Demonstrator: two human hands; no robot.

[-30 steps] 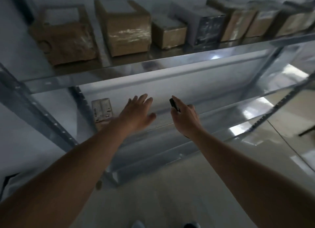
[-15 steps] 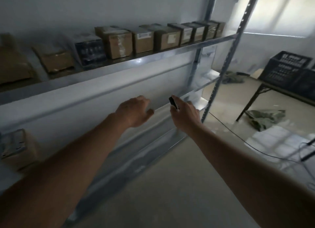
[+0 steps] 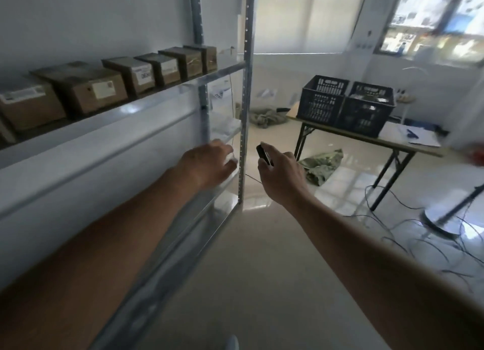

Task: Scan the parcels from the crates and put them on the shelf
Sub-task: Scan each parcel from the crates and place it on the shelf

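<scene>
Beside shelf [image 3: 146, 106], crates [image 3: 345, 103] on table [image 3: 408, 146]

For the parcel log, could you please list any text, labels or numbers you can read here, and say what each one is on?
None can be read with certainty.
White label on the third box on the shelf: large characters, too blurred.
Labels on the other boxes: blurred.
Papers on the table: too small.
Dark scanner in the right hand: no visible text.
</scene>
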